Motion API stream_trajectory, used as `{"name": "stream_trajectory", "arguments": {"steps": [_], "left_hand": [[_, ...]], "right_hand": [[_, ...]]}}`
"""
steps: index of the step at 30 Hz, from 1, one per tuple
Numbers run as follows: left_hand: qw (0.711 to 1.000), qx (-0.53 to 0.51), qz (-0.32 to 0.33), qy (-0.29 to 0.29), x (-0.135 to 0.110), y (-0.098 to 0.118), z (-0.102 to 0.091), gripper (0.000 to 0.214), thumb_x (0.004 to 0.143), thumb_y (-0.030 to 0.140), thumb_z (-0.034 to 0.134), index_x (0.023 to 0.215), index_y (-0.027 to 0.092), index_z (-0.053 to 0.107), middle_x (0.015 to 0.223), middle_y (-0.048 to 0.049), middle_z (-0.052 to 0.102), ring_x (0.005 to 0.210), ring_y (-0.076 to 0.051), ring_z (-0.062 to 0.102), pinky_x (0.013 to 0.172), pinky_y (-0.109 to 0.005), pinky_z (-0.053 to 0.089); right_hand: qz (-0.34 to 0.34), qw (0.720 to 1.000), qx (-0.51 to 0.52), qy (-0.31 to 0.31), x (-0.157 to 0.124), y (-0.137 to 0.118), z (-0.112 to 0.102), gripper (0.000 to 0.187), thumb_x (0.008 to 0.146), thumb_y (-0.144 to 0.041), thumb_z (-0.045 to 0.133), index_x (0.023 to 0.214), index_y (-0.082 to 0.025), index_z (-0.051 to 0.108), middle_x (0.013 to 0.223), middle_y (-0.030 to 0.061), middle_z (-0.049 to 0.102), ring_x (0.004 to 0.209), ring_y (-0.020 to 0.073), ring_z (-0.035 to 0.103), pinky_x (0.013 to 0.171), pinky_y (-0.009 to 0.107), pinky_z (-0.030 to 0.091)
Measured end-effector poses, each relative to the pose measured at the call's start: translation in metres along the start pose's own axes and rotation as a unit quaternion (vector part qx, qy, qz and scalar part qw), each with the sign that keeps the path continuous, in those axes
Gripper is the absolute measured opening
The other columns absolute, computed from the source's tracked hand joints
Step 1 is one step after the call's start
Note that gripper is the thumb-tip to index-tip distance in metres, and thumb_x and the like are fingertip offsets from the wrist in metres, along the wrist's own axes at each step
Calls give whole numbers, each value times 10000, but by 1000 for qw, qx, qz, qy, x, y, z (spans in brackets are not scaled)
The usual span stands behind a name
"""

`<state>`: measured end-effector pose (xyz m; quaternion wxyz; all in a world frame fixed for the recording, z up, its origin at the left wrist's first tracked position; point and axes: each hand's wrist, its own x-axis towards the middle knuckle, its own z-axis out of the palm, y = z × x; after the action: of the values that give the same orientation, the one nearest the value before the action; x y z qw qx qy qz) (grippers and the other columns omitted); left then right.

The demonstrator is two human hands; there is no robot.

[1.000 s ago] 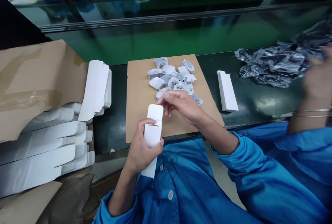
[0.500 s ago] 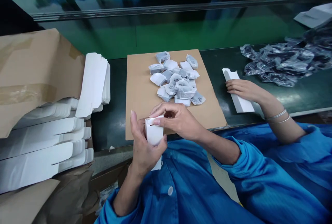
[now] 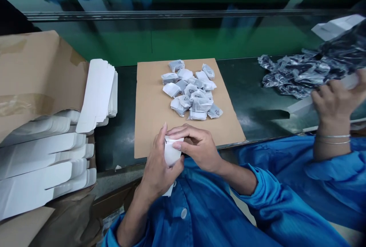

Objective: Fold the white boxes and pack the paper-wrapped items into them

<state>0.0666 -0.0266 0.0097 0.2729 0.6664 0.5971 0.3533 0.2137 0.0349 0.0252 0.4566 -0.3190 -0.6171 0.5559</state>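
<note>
White cardboard box (image 3: 170,153) gripped by both hands.

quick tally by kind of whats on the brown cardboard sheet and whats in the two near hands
Small grey-white packets in the pile on the brown cardboard sheet: about 17, as some overlap
White carton, gripped by the left hand with the right hand pressing its top: 1
Total: about 18
</note>
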Motion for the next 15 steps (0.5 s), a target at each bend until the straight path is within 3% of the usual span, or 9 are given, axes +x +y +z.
{"name": "stream_trajectory", "arguments": {"steps": [5, 10, 12, 15], "left_hand": [[1000, -18, -3, -18, 1, -4, 4, 863, 859, 241, 630, 1572, 220, 144, 1497, -194, 473, 1331, -300, 549, 1022, -444, 535], [999, -38, 4, 35, 2, -9, 0, 787, 844, 220, 632, 1538, 235, 260, 1511, -159, 459, 1360, -286, 514, 1081, -451, 486], [996, -66, -17, 58, 7, -12, -6, 778, 829, 268, 676, 1513, 233, 309, 1518, -155, 446, 1377, -292, 491, 1093, -445, 474], [969, -172, -132, 119, 24, -22, -12, 750, 806, 382, 727, 1450, 233, 372, 1395, -150, 540, 1234, -296, 607, 971, -430, 554]], "right_hand": [[-165, 973, -159, 28, -5, 6, 5, 129, 916, -171, 630, 996, -199, 727, 1017, 97, 771, 921, 197, 705, 819, 384, 576], [-189, 937, -284, -73, 2, 5, 8, 219, 969, -263, 528, 1088, -182, 694, 1162, 122, 727, 1056, 222, 674, 907, 415, 558], [-193, 916, -326, -131, 22, -1, 6, 253, 982, -285, 507, 1110, -179, 698, 1184, 109, 722, 1080, 226, 660, 940, 407, 539], [-142, 876, -389, -246, 83, -8, -7, 272, 991, -320, 516, 1183, -220, 679, 1201, 62, 716, 1080, 219, 645, 929, 379, 524]]}}
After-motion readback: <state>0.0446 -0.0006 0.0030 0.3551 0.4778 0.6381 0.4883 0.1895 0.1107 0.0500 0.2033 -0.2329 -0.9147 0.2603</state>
